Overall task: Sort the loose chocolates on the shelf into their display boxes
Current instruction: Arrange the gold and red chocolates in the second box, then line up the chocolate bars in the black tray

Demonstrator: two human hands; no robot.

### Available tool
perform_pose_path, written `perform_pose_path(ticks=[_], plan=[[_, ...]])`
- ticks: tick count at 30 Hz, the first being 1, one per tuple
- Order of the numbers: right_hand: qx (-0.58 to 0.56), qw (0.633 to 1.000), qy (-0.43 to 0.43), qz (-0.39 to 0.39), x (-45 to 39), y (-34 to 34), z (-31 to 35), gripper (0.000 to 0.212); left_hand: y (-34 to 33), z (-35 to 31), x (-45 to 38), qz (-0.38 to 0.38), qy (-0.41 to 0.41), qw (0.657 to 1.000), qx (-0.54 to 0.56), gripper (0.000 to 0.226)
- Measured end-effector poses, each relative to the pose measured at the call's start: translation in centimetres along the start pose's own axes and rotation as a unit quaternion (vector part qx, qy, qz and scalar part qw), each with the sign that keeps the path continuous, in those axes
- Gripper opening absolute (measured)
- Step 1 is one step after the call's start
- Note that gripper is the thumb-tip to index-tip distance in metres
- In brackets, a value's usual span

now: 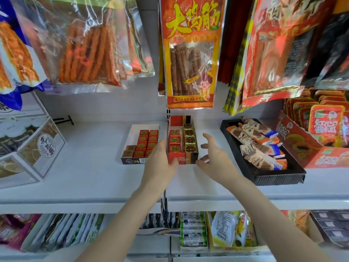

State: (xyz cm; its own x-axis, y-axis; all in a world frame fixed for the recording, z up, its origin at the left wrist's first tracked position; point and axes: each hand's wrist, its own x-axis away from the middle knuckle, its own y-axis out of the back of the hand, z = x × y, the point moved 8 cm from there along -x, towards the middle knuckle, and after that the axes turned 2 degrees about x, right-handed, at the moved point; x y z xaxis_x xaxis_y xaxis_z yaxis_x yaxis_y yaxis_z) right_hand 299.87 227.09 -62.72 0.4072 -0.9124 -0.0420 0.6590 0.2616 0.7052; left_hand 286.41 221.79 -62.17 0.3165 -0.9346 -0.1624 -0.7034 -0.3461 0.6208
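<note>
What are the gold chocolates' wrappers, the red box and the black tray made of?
Gold chocolates: probably metallic foil, embossed and glinting. Red box: likely printed cardboard, with flat folded walls. Black tray: looks like matte plastic with a ribbed front wall, though coated card is possible.

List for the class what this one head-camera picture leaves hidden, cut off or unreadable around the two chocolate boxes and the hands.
- Red and black box: its left front corner is hidden by the left hand.
- White box: its right front corner is hidden by the same hand; its front label is too small to read.
- Right hand: whether it touches the red and black box is unclear.
- Black tray: bar wrappers' small print is unreadable.
</note>
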Motion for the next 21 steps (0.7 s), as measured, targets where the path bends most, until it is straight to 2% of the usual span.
perform_pose_path(ticks=[3,5,8,10,12,14,17,21], plan=[[0.060,0.996,0.060,-0.019,2.3,3.2,1.4,0.061,1.6,-2.2,1.7,-0.053,-0.080,0.995,-0.041,0.047],[0.075,0.991,0.090,-0.061,4.1,6.5,1.8,0.051,1.3,-3.8,2.5,-0.053,-0.115,0.992,-0.026,0.042],[0.092,0.979,0.092,-0.157,6.2,11.7,0.4,0.035,-1.5,-6.1,2.9,-0.002,-0.139,0.990,0.027,0.038],[0.117,0.973,0.040,-0.197,6.9,14.3,-2.3,0.030,-4.5,-7.5,3.1,0.056,-0.145,0.987,0.048,0.039],[0.160,0.969,-0.035,-0.187,7.1,15.4,-5.6,0.033,-7.5,-8.5,3.3,0.118,-0.149,0.981,0.047,0.041],[0.196,0.966,-0.086,-0.145,7.3,15.3,-8.3,0.038,-10.0,-9.1,3.6,0.171,-0.147,0.973,0.039,0.044],[0.187,0.971,-0.122,-0.082,7.5,14.1,-10.6,0.044,-12.0,-9.4,3.8,0.213,-0.146,0.965,0.037,0.050],[0.148,0.978,-0.129,-0.075,7.4,13.7,-11.2,0.047,-12.5,-9.1,3.8,0.241,-0.083,0.963,0.090,0.054]])
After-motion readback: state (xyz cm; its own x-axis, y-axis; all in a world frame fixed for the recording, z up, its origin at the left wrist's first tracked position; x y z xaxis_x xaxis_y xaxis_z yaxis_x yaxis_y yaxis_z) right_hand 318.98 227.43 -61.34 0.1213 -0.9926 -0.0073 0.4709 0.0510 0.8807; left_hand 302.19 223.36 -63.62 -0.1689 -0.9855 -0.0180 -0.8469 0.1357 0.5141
